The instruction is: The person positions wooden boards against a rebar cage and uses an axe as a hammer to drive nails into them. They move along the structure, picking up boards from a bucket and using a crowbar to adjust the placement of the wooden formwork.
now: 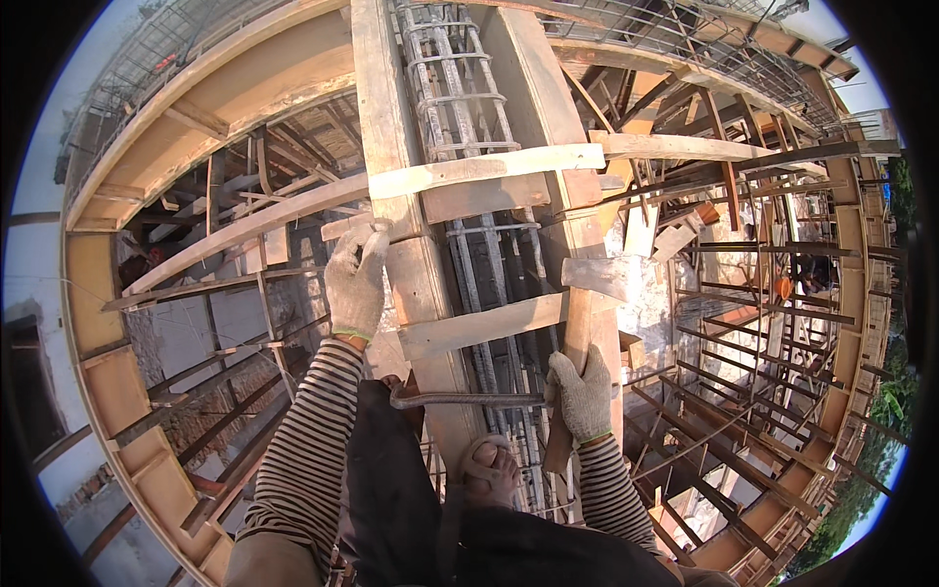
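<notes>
My left hand [357, 284], in a pale knitted glove, is raised beside the left form board [423, 284]. Its fingers are bent together near the board's edge and a short wood piece [338, 227]; anything pinched in them is too small to tell. My right hand [584, 393], gloved likewise, is closed round the wooden handle of a hammer [577, 328], its blocky head pointing away from me. A bent metal bar [469, 399] with a hooked end runs from this hand leftward to my knee. Nearby, wooden crosspieces [484, 326] span the two form boards.
Between the boards lies a steel rebar cage [455, 78]. My sandalled foot [491, 465] stands over the formwork. Timber props and braces [743, 323] fill the drop at right, others the left. Curved plywood beam forms [245, 73] ring the view. Another person [814, 272] is at far right.
</notes>
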The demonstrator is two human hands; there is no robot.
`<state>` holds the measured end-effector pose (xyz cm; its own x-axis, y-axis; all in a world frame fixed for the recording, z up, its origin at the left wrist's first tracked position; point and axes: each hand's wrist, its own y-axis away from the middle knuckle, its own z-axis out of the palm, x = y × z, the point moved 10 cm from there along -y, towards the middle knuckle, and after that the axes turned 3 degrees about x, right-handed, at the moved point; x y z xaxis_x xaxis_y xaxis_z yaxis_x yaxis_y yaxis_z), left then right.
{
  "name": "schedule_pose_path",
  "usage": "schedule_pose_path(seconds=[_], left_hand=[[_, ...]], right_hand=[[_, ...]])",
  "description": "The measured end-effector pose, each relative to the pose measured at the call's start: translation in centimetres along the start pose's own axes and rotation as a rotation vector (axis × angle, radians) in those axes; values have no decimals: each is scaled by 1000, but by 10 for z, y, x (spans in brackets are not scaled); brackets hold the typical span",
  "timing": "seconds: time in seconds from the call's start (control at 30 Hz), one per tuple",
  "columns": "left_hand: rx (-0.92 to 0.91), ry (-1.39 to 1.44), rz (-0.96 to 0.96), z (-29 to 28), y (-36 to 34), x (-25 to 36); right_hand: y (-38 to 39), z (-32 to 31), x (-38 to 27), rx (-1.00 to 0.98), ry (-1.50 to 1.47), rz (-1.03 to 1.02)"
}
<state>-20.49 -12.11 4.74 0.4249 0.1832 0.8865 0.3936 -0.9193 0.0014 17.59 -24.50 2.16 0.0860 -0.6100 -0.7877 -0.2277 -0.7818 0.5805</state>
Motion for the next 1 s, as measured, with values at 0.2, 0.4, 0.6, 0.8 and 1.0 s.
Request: schedule_pose_path(seconds=[0.2, 0.4, 0.6, 0.8, 1.0], left_hand=[[63, 146, -33, 8, -45, -1], [17, -234, 60, -4, -46, -10], [36, -773, 229, -12, -41, 12], [-31, -465, 183, -15, -55, 1], [41, -154, 39, -5, -64, 0]], right_hand=[[1, 8, -8, -53, 91, -8], [3, 17, -21, -86, 176, 11], [0, 18, -14, -106, 243, 34], [-2, 12, -2, -80, 285, -19], [7, 18, -18, -140, 351, -159]])
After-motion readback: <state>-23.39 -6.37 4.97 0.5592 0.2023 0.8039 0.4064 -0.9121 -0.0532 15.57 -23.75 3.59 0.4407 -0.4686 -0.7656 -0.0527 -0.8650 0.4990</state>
